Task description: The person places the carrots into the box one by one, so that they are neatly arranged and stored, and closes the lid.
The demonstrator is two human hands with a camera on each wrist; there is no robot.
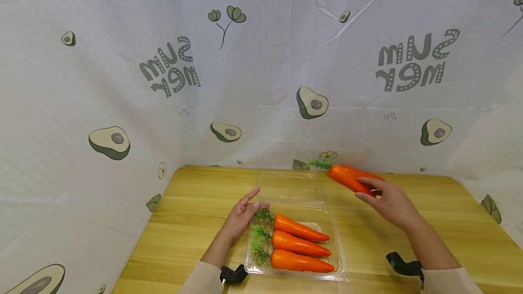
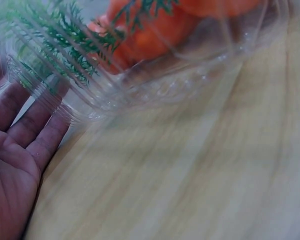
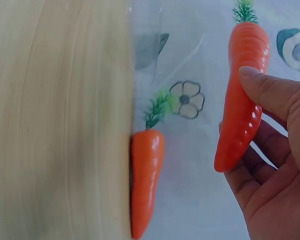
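Three carrots with green tops, one of them the middle carrot (image 1: pixel 300 243), lie side by side in a clear plastic box (image 1: pixel 341 264). My left hand (image 1: pixel 239 219) touches the box's left side with fingers extended; in the left wrist view the fingers (image 2: pixel 27 120) are against its clear wall. My right hand (image 1: pixel 390 201) pinches a carrot (image 1: pixel 347 178) above the table, right of the box's lid. The right wrist view shows the right hand (image 3: pixel 277 145) with thumb and fingers round this carrot (image 3: pixel 246 95). Behind it, another carrot (image 3: pixel 148 175) lies at the table's back edge.
The transparent lid (image 1: pixel 288 185) is folded back flat on the wooden table (image 1: pixel 196 221). A white curtain (image 1: pixel 261 58) printed with avocados hangs behind and at the sides. Black wrist mounts sit at both of my cuffs.
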